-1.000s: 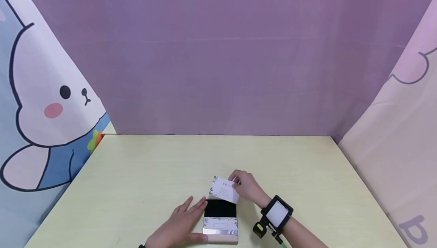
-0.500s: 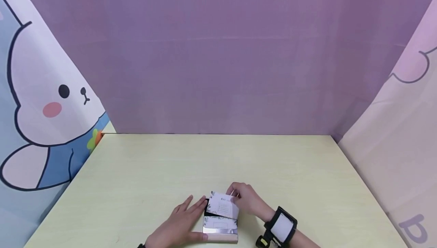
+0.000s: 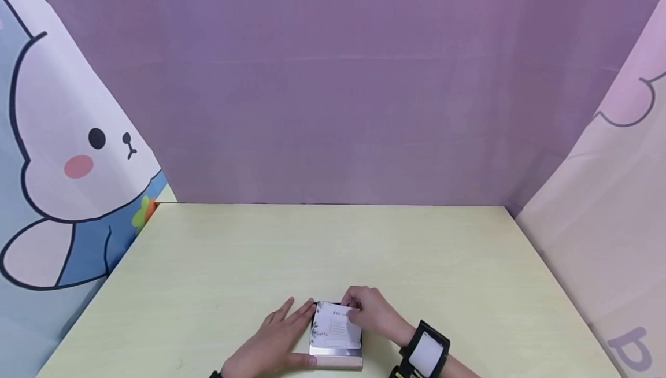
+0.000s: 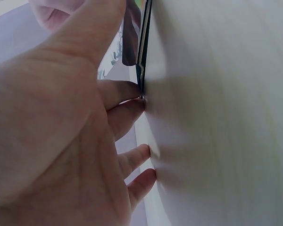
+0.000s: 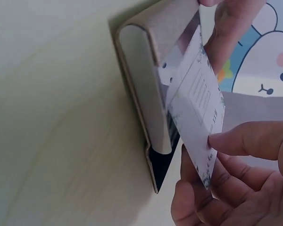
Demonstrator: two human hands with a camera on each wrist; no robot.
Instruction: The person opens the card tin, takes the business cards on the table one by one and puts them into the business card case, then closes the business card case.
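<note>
The far part of the card case [image 3: 335, 355] is hidden under the white card [image 3: 337, 327], so what is inside it cannot be seen. In the left wrist view the case is only a thin dark edge, and most of that picture is skin and blur. The print on the card is too small to read. Both arms are cut off at the near edge of the head view.

There is one card, one case, and two hands. There is also one black band with a white square [image 3: 426, 352] on the right wrist.

The right hand [image 3: 370, 313] pinches the card by its far right corner, with thumb and fingers curled on it. The card lies on top of the open case, just by that hand. The left hand [image 3: 274, 343] lies flat on the table with its fingers straight. Its fingertips press against the left side of the case. The two hands are close, with the case and card between them.

The table [image 3: 208, 262] is pale yellow-green. Behind the hands hangs a purple cloth [image 3: 333, 89]. On the left side is a cloth with a white bunny [image 3: 62, 152]. On the right side is a pink cloth [image 3: 614, 204].
</note>
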